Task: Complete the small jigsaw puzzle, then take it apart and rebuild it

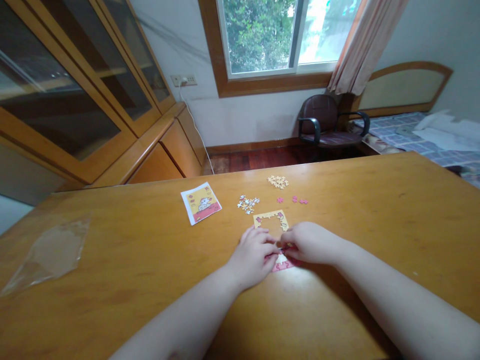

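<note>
A partly assembled jigsaw puzzle [270, 215] lies on the table, with a yellow border at the far side and pink pieces along the near edge. Its middle is partly bare. My left hand [255, 255] rests over the puzzle's left side, fingers stretched out and lying flat. At the right side, my right hand [309, 243] has its fingers curled in a pinch low over the puzzle, close to the left fingertips. A puzzle piece seems to be between those fingers, mostly hidden. Beyond the puzzle are loose white pieces [248, 204], pink pieces [295, 199] and a pile of yellow pieces [278, 181].
A printed picture card [201, 203] lies left of the loose pieces. A clear plastic bag [56, 247] is on the table's left part. Past the wooden table [150, 310] stand a glass-door cabinet [86, 75], an armchair [324, 120] and a bed [405, 130].
</note>
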{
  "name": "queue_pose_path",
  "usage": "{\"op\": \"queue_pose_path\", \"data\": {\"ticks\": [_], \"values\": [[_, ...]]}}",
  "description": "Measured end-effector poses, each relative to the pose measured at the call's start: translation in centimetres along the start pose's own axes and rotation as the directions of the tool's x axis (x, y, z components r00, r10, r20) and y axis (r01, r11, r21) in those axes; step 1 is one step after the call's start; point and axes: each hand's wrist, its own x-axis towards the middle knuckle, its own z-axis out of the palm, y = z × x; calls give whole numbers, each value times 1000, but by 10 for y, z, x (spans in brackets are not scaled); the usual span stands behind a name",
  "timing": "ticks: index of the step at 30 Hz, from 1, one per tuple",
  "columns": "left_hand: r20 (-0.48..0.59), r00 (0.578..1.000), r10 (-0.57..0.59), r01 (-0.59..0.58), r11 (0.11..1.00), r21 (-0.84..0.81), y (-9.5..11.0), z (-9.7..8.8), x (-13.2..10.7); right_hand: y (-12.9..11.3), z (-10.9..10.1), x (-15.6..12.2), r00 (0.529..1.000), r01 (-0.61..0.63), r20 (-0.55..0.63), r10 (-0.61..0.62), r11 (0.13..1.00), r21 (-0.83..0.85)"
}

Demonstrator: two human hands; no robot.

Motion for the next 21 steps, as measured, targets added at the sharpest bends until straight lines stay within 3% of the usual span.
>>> {"op": "queue_pose_path", "data": {"ticks": [21], "values": [[26,1000,-14,14,1000,16,3,-2,3,-2,-3,0,997,72,-2,-71,997,33]]}}
